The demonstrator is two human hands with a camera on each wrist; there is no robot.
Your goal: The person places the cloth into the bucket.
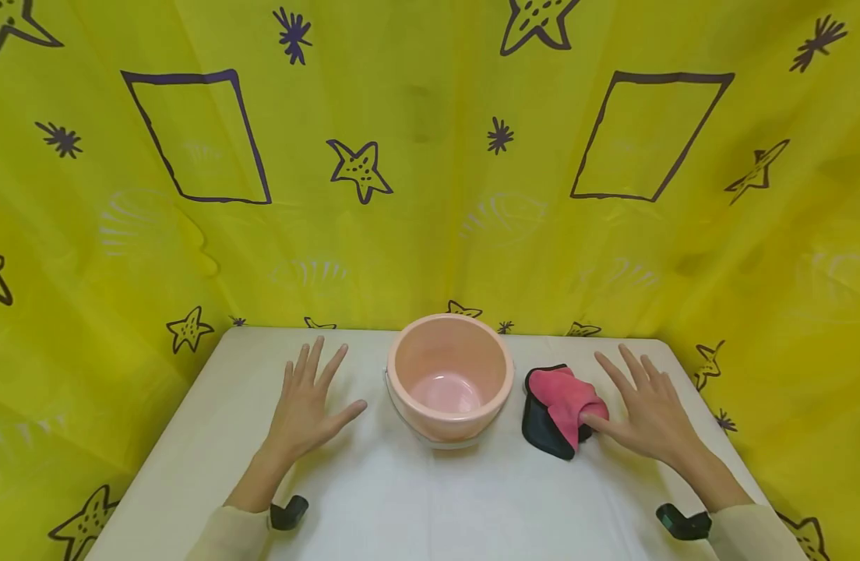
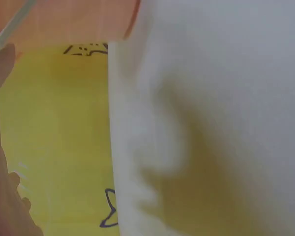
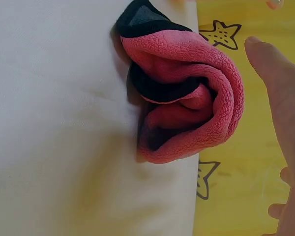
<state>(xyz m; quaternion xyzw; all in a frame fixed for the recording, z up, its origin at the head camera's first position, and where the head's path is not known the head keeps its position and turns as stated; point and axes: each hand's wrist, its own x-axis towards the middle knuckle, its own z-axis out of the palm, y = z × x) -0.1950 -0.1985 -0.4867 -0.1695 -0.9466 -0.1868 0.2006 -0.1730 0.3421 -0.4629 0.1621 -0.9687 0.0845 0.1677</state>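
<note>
A pale pink bucket [image 1: 449, 428] stands upright near the far side of the white table, its thin handle lowered along the front. To its right lies a crumpled cloth [image 1: 566, 401], pink and fluffy on one face, dark with black edging on the other. My left hand [image 1: 305, 413] is held over the table left of the bucket, fingers spread and holding nothing. Over the right side is my right hand [image 1: 647, 417], fingers spread too, its thumb overlapping the cloth's edge in the head view. In the right wrist view the folded cloth [image 3: 187, 93] shows apart from the thumb [image 3: 270, 61].
Yellow curtains [image 1: 430, 234] with drawn stars and shells enclose the white table [image 1: 430, 506] at the back and both sides. Dark wrist-worn devices [image 1: 288, 513] sit at both cuffs. The bucket is close to the table's back edge.
</note>
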